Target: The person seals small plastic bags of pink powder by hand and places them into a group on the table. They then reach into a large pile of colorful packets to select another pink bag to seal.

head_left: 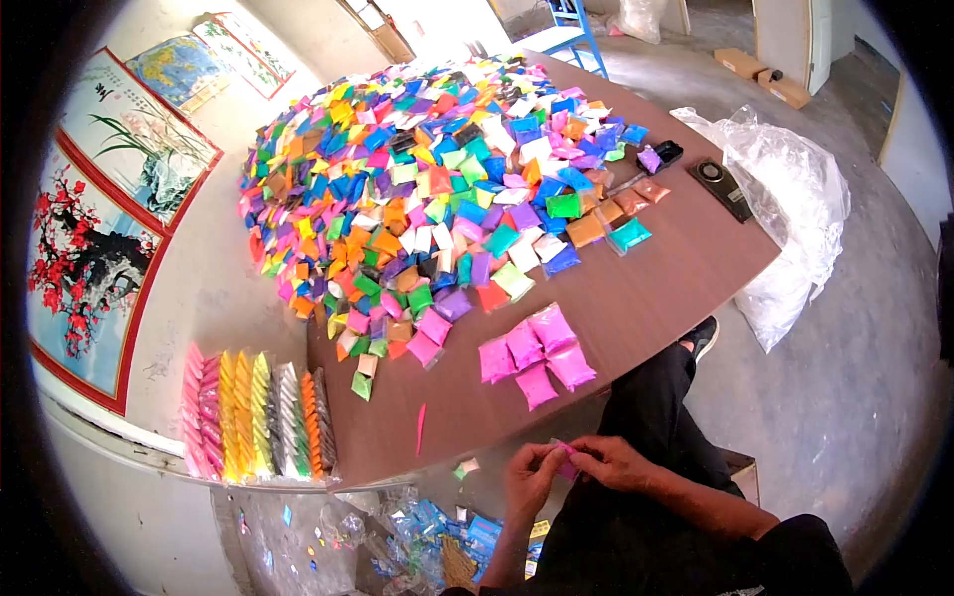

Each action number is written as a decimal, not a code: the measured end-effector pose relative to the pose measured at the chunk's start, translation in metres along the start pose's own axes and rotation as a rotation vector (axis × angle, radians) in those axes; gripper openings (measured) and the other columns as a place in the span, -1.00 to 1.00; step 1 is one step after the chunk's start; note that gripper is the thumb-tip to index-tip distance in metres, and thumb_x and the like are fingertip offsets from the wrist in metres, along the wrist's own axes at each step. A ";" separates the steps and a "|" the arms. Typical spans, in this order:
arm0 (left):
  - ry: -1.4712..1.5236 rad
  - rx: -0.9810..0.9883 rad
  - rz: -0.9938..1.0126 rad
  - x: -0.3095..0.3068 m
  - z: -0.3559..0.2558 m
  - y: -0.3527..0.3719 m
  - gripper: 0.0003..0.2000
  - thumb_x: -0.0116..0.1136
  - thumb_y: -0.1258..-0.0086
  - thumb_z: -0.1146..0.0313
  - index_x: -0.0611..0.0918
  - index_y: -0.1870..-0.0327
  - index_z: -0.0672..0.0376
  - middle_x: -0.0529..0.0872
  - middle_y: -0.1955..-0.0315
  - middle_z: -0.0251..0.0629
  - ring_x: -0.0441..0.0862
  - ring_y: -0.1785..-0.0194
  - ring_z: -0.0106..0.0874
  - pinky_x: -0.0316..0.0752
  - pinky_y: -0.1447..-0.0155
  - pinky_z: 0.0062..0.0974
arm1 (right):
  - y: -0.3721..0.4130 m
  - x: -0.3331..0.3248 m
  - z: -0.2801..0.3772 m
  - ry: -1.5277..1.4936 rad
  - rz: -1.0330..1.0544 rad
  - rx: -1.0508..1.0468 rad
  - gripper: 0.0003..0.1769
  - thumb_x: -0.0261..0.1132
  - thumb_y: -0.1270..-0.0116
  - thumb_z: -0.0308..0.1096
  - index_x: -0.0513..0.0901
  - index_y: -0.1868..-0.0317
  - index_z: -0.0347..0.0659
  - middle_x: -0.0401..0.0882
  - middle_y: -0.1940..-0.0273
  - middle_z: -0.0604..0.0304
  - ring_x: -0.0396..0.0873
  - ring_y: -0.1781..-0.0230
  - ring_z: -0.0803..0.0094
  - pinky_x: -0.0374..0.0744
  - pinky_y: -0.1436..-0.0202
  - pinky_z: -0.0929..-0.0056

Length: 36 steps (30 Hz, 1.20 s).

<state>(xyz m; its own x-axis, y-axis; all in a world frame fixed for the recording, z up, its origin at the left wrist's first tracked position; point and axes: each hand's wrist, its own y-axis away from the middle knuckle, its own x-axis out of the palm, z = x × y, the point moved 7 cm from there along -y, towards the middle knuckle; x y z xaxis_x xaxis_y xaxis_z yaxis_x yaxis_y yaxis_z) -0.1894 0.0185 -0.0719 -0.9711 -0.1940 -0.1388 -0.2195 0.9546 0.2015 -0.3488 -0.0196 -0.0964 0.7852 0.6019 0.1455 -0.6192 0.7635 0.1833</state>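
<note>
My left hand (533, 475) and my right hand (611, 463) meet above my lap, just off the table's front edge. Between their pinched fingertips is a small pink packet (567, 467) in clear plastic, partly covered by the fingers. On the table near my hands lies a group of several bright pink packets (537, 348). A thin pink plastic strip (420, 429) rests further left. Beyond them spreads a large heap of small packets (397, 199) in many colours.
Rows of twisted coloured packs (248, 417) stand at the table's left corner. A black scale-like device (722, 189) sits at the right of the brown table (447, 387). A large clear plastic bag (785, 209) stands on the floor beside it. Plastic wrappers (417, 541) litter the floor below.
</note>
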 end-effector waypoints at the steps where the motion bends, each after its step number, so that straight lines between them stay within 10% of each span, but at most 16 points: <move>1: -0.031 0.023 0.006 0.001 -0.007 0.001 -0.79 0.39 -0.47 0.32 0.74 0.05 0.27 0.79 0.25 -0.34 0.68 0.18 -0.59 0.58 0.04 -0.59 | -0.001 0.001 0.002 -0.004 0.024 0.008 -0.63 0.26 -0.55 -0.20 0.65 -0.19 -0.25 0.74 0.10 0.05 0.70 0.21 0.38 0.66 0.08 0.36; 36: -0.009 -0.094 0.048 0.012 -0.011 0.000 -0.77 0.39 -0.47 0.25 0.74 0.12 0.26 0.71 0.36 -0.45 0.57 0.30 -0.63 0.48 0.21 -0.61 | -0.002 -0.012 -0.009 -0.177 -0.126 0.045 -0.68 0.31 -0.54 -0.25 0.74 -0.08 -0.33 0.75 0.21 0.15 0.65 0.31 0.50 0.63 0.21 0.48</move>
<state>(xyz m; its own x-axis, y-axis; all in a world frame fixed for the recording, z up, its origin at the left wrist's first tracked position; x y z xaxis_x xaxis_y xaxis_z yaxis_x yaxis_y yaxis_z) -0.2018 0.0133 -0.0631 -0.9800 -0.1456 -0.1357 -0.1806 0.9372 0.2983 -0.3564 -0.0262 -0.1076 0.8463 0.4490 0.2867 -0.5189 0.8164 0.2534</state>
